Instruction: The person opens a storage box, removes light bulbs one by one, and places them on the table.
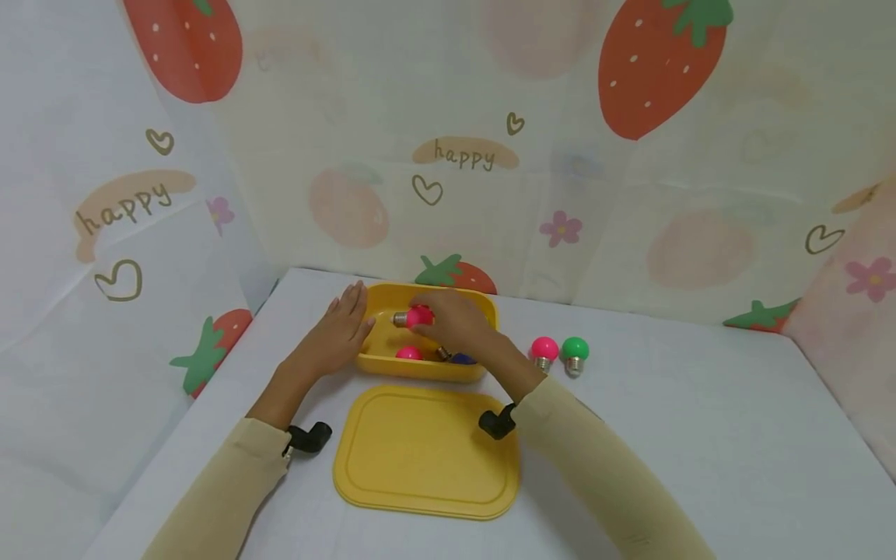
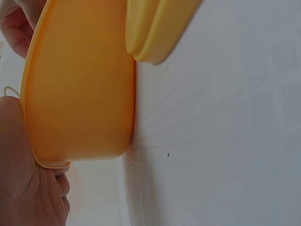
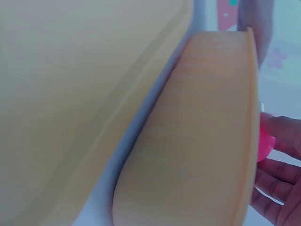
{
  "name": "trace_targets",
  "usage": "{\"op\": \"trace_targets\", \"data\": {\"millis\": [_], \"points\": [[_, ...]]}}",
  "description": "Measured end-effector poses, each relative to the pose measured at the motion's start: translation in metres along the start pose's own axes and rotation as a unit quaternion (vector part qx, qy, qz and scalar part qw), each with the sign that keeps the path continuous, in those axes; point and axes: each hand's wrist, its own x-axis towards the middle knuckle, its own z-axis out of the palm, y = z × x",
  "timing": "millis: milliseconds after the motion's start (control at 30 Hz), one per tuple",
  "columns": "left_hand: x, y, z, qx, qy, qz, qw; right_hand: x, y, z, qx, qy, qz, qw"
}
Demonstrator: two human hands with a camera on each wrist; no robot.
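Pink bulb [image 1: 418, 316] pinched by right-hand fingers [image 1: 448, 315] (head view only); left hand [image 1: 343, 327] flat against box [image 1: 420, 369].

Upper centre of my head view: "happy" on the strawberry-print white cloth backdrop [image 1: 465, 155].
Left side: I read "happy" again, slanted, on the same cloth.

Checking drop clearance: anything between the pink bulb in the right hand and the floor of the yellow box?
Nothing visible. The right hand holds the pink round bulb over a bare part of the yellow plastic box; another pink bulb and a blue one lie nearer the front wall.
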Motion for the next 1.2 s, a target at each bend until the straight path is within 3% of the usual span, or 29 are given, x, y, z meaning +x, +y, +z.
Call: {"op": "trace_targets", "data": {"millis": [400,600,1200], "points": [[-0.002,0.002,0.000,-0.001,0.002,0.006,1.0000,-0.039,0.006,-0.019,0.034,0.057,-0.003,0.998],[-0.001,0.000,0.001,0.001,0.004,0.011,0.9999,-0.056,0.007,-0.023,0.056,0.072,0.025,0.995],[-0.003,0.003,-0.001,-0.001,0.006,0.004,1.0000,-0.104,0.014,-0.028,0.101,0.093,0.039,0.990]]}}
